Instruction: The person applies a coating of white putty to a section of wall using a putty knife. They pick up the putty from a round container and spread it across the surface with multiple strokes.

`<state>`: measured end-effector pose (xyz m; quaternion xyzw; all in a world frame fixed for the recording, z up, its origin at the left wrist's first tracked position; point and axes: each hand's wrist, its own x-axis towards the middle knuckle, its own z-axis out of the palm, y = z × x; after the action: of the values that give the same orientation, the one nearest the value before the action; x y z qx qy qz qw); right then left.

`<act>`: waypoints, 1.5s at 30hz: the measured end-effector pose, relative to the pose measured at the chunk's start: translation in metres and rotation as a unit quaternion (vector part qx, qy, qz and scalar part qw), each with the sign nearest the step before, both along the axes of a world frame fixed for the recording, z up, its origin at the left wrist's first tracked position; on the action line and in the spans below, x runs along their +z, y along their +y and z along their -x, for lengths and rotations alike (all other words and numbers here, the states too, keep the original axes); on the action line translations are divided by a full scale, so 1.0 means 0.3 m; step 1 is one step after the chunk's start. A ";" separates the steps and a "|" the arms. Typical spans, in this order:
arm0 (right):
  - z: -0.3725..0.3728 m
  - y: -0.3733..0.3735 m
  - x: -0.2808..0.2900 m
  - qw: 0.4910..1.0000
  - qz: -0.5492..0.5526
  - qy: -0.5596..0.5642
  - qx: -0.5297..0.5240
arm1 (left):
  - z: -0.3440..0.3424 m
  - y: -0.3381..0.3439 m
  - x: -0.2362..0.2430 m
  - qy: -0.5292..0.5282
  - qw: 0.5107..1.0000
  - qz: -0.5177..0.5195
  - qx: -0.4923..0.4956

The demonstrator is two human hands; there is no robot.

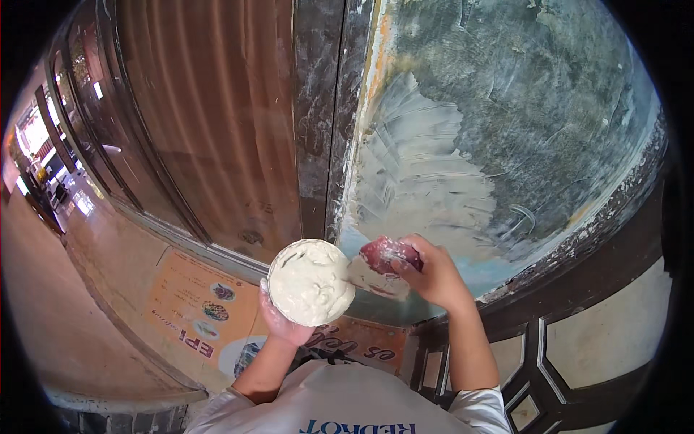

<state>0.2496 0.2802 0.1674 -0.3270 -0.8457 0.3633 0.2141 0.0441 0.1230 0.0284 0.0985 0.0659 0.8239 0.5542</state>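
Observation:
My left hand [284,323] supports a round bowl [290,317] from below and the left side, its fingers wrapped round it. Thick off-white putty [314,283] fills the bowl, with ridges and dents on its surface. In my right hand [434,273] is a putty knife [390,254] with a red, putty-smeared handle. Its wide, coated blade points down and left, near the bowl's right rim; whether the two touch I cannot tell. Ahead, a mottled grey-green wall [549,116] bears a freshly smeared pale patch [426,177] on its left part.
Left of the wall runs a dark wooden post [314,108], then a glass pane [206,123] with a brown curtain behind it. An orange printed banner [202,304] lies below. Dark framed panels [593,347] stand at the lower right. A bright passage opens far left.

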 end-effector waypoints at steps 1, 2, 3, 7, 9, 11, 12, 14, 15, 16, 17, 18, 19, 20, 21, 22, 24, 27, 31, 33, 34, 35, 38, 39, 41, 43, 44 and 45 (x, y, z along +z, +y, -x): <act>0.017 0.007 -0.025 1.000 -0.007 0.014 0.002 | -0.005 -0.004 0.001 -0.008 1.000 0.002 -0.003; 0.031 0.017 -0.051 1.000 -0.013 0.028 0.004 | -0.009 -0.008 0.006 -0.008 1.000 0.003 -0.004; 0.039 0.032 -0.075 0.998 -0.001 0.053 0.013 | -0.013 -0.009 0.012 0.001 1.000 0.008 -0.008; 0.047 0.048 -0.111 0.995 -0.060 0.074 -0.022 | -0.026 -0.018 0.014 0.005 1.000 0.004 -0.023; 0.049 0.025 -0.087 0.994 -0.096 0.050 -0.015 | -0.024 -0.026 0.015 -0.004 0.999 0.010 -0.039; 0.047 -0.004 -0.081 0.990 -0.143 0.008 -0.005 | -0.020 -0.033 0.004 -0.004 0.999 0.007 -0.038; 0.041 -0.025 -0.067 0.990 -0.142 0.008 -0.004 | -0.018 -0.037 -0.002 -0.004 0.999 0.004 -0.039; 0.025 -0.068 -0.036 0.971 -0.234 -0.033 0.045 | -0.017 -0.043 -0.007 -0.015 0.999 -0.002 -0.045; 0.013 -0.080 -0.047 0.970 -0.233 -0.055 0.040 | -0.018 -0.046 -0.007 -0.006 0.999 0.006 -0.044; 0.007 -0.091 -0.064 0.970 -0.233 -0.054 0.041 | -0.021 -0.049 -0.007 0.002 0.999 0.015 -0.043; 0.004 -0.099 -0.082 0.970 -0.230 -0.069 0.026 | -0.028 -0.046 0.009 0.001 0.999 0.025 -0.037; 0.001 -0.104 -0.087 0.949 -0.305 -0.072 0.039 | -0.035 -0.045 0.011 0.003 0.999 0.025 -0.037; -0.001 -0.109 -0.091 0.921 -0.381 -0.073 0.046 | -0.044 -0.046 0.011 0.020 0.999 0.029 -0.039; -0.002 -0.112 -0.090 0.921 -0.381 -0.072 0.045 | -0.051 -0.049 0.011 0.038 0.998 0.034 -0.041; -0.004 -0.117 -0.087 0.914 -0.397 -0.068 0.051 | -0.057 -0.047 0.004 0.028 0.998 0.037 -0.051; -0.008 -0.119 -0.086 0.906 -0.413 -0.065 0.058 | -0.065 -0.051 0.003 0.030 0.997 0.037 -0.052; -0.020 -0.116 -0.106 0.902 -0.425 -0.053 0.055 | -0.082 -0.053 0.009 0.019 0.997 0.032 -0.069; -0.047 -0.107 -0.109 0.911 -0.405 -0.027 0.068 | -0.110 -0.049 0.021 0.024 0.997 0.025 -0.073; -0.100 -0.083 -0.137 0.928 -0.361 0.014 0.095 | -0.136 -0.041 0.021 0.014 0.996 0.025 -0.085; -0.119 -0.073 -0.166 0.930 -0.350 0.044 0.099 | -0.155 -0.033 0.031 0.013 0.995 0.029 -0.091; -0.129 -0.070 -0.179 0.936 -0.336 0.070 0.084 | -0.165 -0.030 0.033 0.014 0.995 0.028 -0.091; -0.137 -0.064 -0.195 0.939 -0.322 0.097 0.069 | -0.174 -0.027 0.033 0.016 0.995 0.030 -0.093; -0.167 -0.030 -0.259 0.950 -0.295 0.105 0.018 | -0.205 -0.027 0.018 0.014 0.994 0.027 -0.103; -0.178 -0.020 -0.285 0.948 -0.301 0.103 -0.004 | -0.219 -0.024 0.018 0.027 0.994 0.029 -0.103; -0.202 -0.011 -0.317 0.950 -0.292 0.108 -0.024 | -0.251 -0.012 0.028 0.044 0.994 0.035 -0.096; -0.224 -0.002 -0.340 0.954 -0.266 0.123 -0.054 | -0.279 -0.006 0.025 0.034 0.994 0.045 -0.095; -0.239 0.004 -0.340 0.954 -0.266 0.124 -0.054 | -0.292 -0.005 0.024 0.024 0.994 0.055 -0.093; -0.259 0.012 -0.338 0.952 -0.277 0.117 -0.053 | -0.304 -0.003 0.023 0.025 0.994 0.055 -0.094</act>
<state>0.3272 0.2837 0.0659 -0.2542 -0.8634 0.1392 0.4130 0.1353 0.1220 0.0352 0.0941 0.1160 0.7608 0.6316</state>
